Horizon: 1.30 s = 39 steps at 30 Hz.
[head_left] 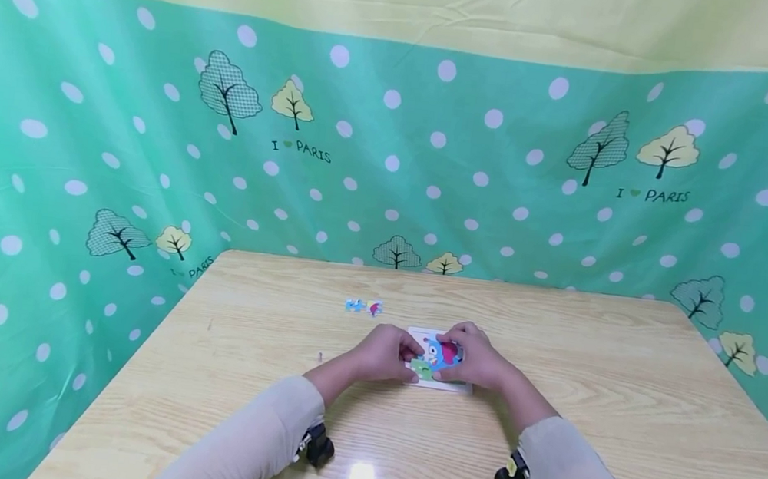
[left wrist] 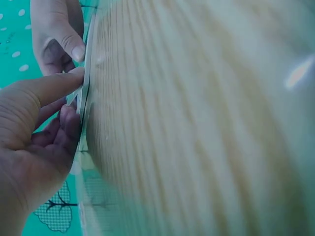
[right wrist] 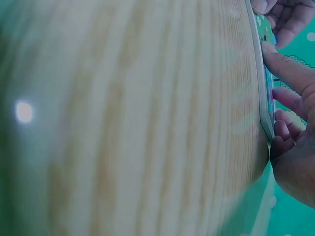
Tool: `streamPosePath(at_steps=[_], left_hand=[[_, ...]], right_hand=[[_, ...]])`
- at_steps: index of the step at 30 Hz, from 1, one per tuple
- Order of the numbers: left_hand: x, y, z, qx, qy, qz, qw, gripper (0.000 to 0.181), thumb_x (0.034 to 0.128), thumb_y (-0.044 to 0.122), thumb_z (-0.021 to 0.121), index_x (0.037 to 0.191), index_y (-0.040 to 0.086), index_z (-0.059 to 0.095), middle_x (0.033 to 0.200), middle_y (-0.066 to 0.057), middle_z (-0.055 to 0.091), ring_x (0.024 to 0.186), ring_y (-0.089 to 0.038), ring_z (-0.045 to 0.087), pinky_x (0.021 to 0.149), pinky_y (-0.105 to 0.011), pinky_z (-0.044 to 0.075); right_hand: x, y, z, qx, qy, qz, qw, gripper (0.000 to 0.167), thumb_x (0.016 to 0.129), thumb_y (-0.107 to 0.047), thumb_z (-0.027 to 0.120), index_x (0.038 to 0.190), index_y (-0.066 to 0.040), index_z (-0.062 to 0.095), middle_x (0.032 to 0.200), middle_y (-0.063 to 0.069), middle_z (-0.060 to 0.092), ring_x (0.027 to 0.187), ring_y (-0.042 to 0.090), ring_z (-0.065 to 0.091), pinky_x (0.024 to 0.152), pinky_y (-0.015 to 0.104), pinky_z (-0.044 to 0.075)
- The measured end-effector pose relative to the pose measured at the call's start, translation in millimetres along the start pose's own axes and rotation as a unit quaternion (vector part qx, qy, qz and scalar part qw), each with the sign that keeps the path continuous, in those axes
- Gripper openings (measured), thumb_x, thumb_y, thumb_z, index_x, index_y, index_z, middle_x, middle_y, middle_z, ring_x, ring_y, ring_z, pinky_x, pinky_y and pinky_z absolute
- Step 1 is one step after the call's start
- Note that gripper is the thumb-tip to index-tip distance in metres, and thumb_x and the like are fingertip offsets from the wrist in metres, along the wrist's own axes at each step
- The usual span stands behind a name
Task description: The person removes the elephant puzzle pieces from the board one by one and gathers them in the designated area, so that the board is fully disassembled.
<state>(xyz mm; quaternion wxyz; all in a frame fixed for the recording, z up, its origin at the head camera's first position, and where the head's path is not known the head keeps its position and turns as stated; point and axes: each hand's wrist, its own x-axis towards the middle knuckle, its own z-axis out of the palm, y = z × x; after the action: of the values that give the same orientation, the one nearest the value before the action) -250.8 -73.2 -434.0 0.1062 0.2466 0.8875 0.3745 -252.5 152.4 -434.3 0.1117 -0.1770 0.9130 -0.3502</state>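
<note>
A white-edged jigsaw board [head_left: 456, 387] lies on the table, with a blue and red cartoon creature picture [head_left: 444, 355] on it. On the board's left side, my left hand [head_left: 383, 353] pinches a green puzzle piece [head_left: 422, 369] between thumb and fingers, low over the board. My right hand [head_left: 479, 360] rests on the right part of the picture. Its thumb [right wrist: 283, 64] touches the near side while the other fingers reach over the far side, relaxed. Both hands hide parts of the board, and the left wrist view sees it only edge-on.
Two loose puzzle pieces, one blue [head_left: 353, 305] and one with red [head_left: 374, 309], lie on the wooden table [head_left: 575, 350] behind the left hand. A tiny object [head_left: 320, 357], too small to identify, is left of the left wrist. A patterned green cloth [head_left: 391, 163] hangs behind.
</note>
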Motion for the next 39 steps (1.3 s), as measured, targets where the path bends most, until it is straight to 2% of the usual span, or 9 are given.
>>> streamPosePath(at_steps=[6,15,22,29,39], left_hand=[[0.7,3.3,-0.7,0.018,0.003,0.008,0.9998,0.030,0.0803,0.007,0.089,0.108,0.002,0.079,0.088,0.004,0.071,0.075,-0.004,0.060,0.071,-0.019,0.053],[-0.4,0.6,0.7,-0.034,-0.003,-0.002,0.9994,0.038,0.0746,0.003,0.092,0.109,-0.001,0.078,0.082,0.004,0.068,0.071,-0.005,0.060,0.067,-0.018,0.053],[-1.9,-6.5,-0.6,-0.078,0.004,-0.020,0.9968,0.039,0.0754,0.003,0.091,0.111,0.000,0.077,0.084,0.003,0.068,0.075,-0.009,0.062,0.068,-0.021,0.054],[-6.7,-12.9,-5.5,-0.115,0.024,-0.037,0.9923,0.039,0.0759,0.005,0.091,0.112,0.002,0.077,0.086,0.001,0.069,0.080,-0.011,0.064,0.074,-0.022,0.055],[-16.2,-19.1,-17.1,-0.151,0.030,-0.032,0.9876,0.041,0.0785,0.008,0.090,0.117,0.001,0.075,0.090,0.000,0.070,0.084,-0.014,0.065,0.077,-0.024,0.057]], right_hand=[[0.6,3.2,0.0,0.006,0.001,0.002,1.0000,0.065,0.081,-0.022,0.091,0.138,-0.004,0.064,0.137,0.015,0.046,0.127,0.037,0.042,0.109,0.057,0.039],[0.1,6.3,0.0,0.023,-0.003,-0.005,0.9997,0.065,0.080,-0.021,0.092,0.137,-0.004,0.065,0.137,0.015,0.046,0.128,0.038,0.043,0.111,0.059,0.038],[0.4,6.2,0.1,0.022,-0.005,-0.008,0.9997,0.065,0.081,-0.021,0.092,0.137,-0.003,0.064,0.137,0.016,0.046,0.129,0.038,0.042,0.112,0.059,0.036],[0.6,5.5,1.1,0.020,-0.005,0.001,0.9998,0.066,0.081,-0.023,0.092,0.138,-0.005,0.064,0.138,0.015,0.046,0.130,0.037,0.042,0.113,0.058,0.037],[0.8,4.6,1.0,0.012,-0.005,0.002,0.9999,0.067,0.081,-0.025,0.092,0.138,-0.005,0.064,0.139,0.015,0.045,0.130,0.038,0.042,0.112,0.058,0.037]])
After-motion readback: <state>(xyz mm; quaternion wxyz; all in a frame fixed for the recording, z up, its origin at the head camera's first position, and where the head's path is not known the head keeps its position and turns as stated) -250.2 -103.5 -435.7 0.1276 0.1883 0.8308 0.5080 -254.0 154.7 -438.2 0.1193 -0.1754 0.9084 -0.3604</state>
